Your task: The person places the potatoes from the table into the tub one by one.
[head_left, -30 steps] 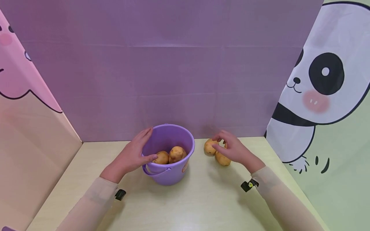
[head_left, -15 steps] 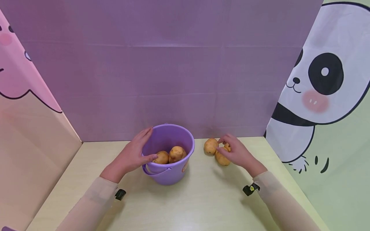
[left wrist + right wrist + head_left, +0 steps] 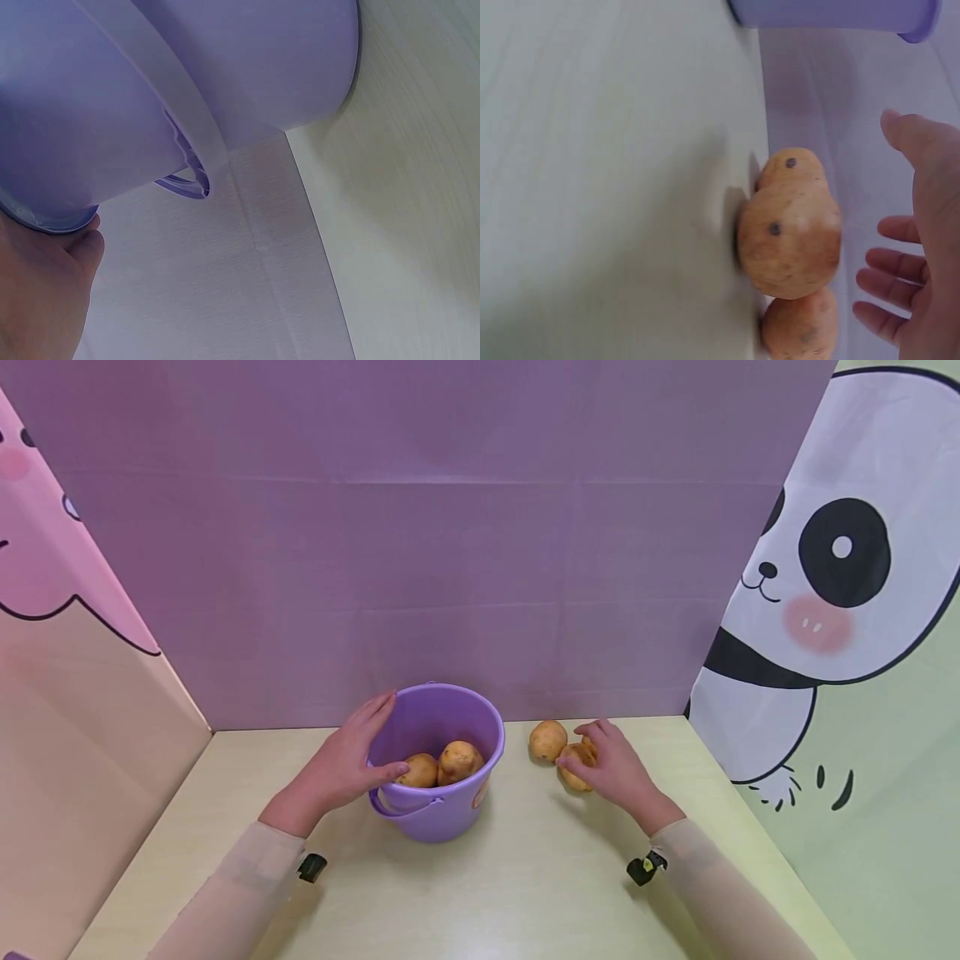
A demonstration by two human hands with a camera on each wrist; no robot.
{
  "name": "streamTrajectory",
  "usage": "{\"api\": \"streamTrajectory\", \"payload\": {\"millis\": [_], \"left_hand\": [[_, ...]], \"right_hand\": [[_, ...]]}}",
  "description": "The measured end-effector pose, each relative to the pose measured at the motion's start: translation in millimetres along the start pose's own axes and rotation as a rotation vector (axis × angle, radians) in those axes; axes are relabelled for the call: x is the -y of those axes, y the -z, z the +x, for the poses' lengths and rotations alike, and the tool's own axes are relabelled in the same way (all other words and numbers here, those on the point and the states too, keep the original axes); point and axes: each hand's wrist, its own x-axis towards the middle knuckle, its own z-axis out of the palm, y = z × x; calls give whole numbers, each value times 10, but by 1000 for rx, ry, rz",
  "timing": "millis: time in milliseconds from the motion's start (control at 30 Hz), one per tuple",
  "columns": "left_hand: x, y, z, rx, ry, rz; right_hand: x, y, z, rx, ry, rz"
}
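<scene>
Purple bucket (image 3: 437,760) (left hand (image 3: 341,766) gripping its rim) already holds two potatoes (image 3: 441,763); right hand (image 3: 611,766), fingers open, reaches three remaining potatoes (image 3: 561,750) on the tabletop (image 3: 495,885).

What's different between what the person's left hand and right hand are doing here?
The left hand grips the rim of the purple bucket, thumb hooked over its edge; the right hand hovers spread over a potato on the table, not clearly gripping it. The left hand sits beside potatoes in the bucket, the right by loose ones near the back wall. Both wear a wrist camera and a pale sleeve.
</scene>
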Motion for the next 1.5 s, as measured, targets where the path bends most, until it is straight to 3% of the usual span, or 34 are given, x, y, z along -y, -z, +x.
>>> {"api": "streamTrajectory", "payload": {"millis": [367,967,1267,1500], "left_hand": [[2,-4,-10,-3,-8,1],[11,-24,-15,-8,-8,-3],[8,-15,-5,-10,-12,-9],[3,-9,-4,-5,-8,-8]], "right_hand": [[-51,-167,-65,-46,9,-116],[-55,-267,-101,-8,-23,-218],[-35,-296,-107,35,-38,-201],[-19,-325,-114,79,-64,-127]]}}
